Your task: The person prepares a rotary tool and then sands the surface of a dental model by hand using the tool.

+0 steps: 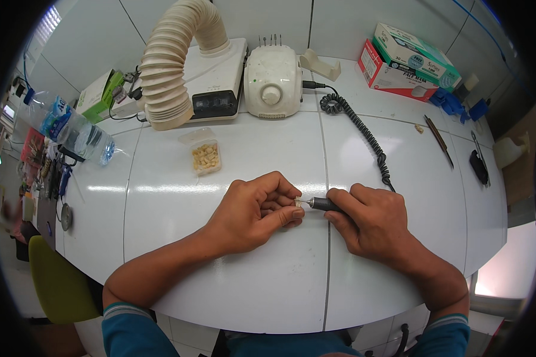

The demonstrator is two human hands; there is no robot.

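Note:
My left hand [247,211] pinches a small pale tooth-shaped piece [298,203] between thumb and fingertips, just above the white table. From the right, my right hand [375,223] grips a dark rotary handpiece [324,204] with a metal nose. Its thin bur meets the small piece or is very close to it; contact is too fine to tell. A coiled black cord [363,132] runs from near the right hand to a cream motor control unit [273,83] with a round knob. Beyond my left hand stands a small clear box [207,169] of yellowish tooth-shaped pieces, its lid raised.
A ribbed extraction hose [167,65] arches over at the back left. A water bottle [80,135] stands at the left. Stacked cartons [408,62] sit at the back right, with a brown pointed tool [439,141] and a tiny yellowish piece [419,128] nearer.

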